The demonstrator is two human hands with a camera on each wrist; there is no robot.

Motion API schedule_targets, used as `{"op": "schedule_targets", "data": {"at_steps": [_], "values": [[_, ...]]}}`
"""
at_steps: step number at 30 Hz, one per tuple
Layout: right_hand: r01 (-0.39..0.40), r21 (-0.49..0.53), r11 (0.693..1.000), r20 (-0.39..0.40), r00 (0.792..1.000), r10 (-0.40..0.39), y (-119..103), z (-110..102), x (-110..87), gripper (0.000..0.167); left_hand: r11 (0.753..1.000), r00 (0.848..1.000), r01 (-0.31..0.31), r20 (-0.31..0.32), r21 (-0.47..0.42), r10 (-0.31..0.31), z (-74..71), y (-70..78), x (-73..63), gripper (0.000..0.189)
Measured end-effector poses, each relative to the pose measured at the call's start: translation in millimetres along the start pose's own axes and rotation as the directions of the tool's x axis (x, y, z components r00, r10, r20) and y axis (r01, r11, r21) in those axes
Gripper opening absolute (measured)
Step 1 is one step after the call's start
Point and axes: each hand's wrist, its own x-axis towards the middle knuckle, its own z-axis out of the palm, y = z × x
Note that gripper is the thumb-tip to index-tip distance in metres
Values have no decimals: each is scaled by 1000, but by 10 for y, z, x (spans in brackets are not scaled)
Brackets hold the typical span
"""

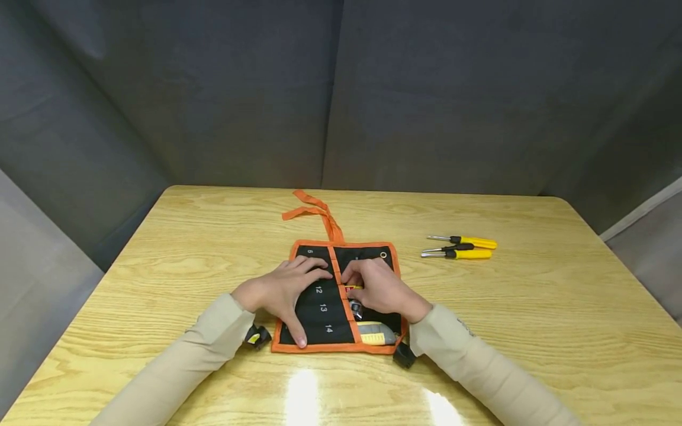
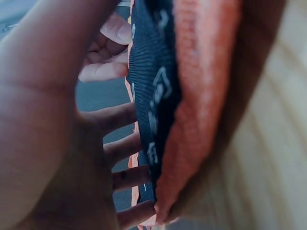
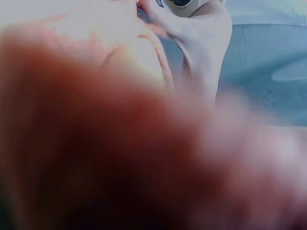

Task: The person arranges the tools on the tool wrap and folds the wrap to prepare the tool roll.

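A person's left hand [image 1: 288,288] lies spread on a black pouch [image 1: 306,306] edged in orange, while the right hand [image 1: 382,286] works with bent fingers at the pouch's orange band [image 1: 348,310]. The pouch lies open on a wooden table [image 1: 533,302], directly beneath both hands.

Between the two, a red-and-yellow item [image 1: 350,289] shows at a pocket mouth under the right hand, the nearer one. The pockets run left to right, their mouths facing right; too little of the item shows to tell its own long axis. Whether the right thumb and fingers pinch it or the cloth, the pictures do not tell.

Nearer the person, a metal tool [image 1: 356,309] and a yellow-and-gray cutter [image 1: 377,333] sit at the band, the cutter lying left to right. Three screwdrivers [image 1: 471,254] rest well apart to the right, tips pointing left toward the pouch.

The left wrist view adds what the head view cannot: a low look along the orange trim [image 2: 201,81], the left fingers reaching across to the black cloth, the right hand's fingertips [image 2: 125,33] beyond. In the right wrist view, blurred skin fills most of the frame, hiding the grip.
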Motion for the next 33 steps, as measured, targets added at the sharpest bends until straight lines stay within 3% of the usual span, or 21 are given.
{"op": "schedule_targets", "data": {"at_steps": [10, 14, 20, 26, 33], "values": [[58, 105, 993, 56, 996, -64, 101, -29, -46, 14, 1000, 1000, -13, 3, -18, 13, 16, -10, 5, 118], [77, 109, 991, 41, 996, -81, 176, -55, -91, 14, 1000, 1000, -4, 14, -22, 4, 20, 4, 0, 118], [-24, 117, 993, -1, 1000, 24, 326, -210, -182, 10, 1000, 1000, -11, 7, -27, 11, 14, 27, 15, 119], [-109, 44, 993, -97, 989, 112, 596, -428, -339, 9, 999, 1000, -10, 11, -31, 11, 18, 34, 33, 119], [-169, -33, 985, -250, 956, 156, 928, -714, -549, 11, 999, 1000, 3, 12, -32, -2, 21, 34, 49, 121]]}}
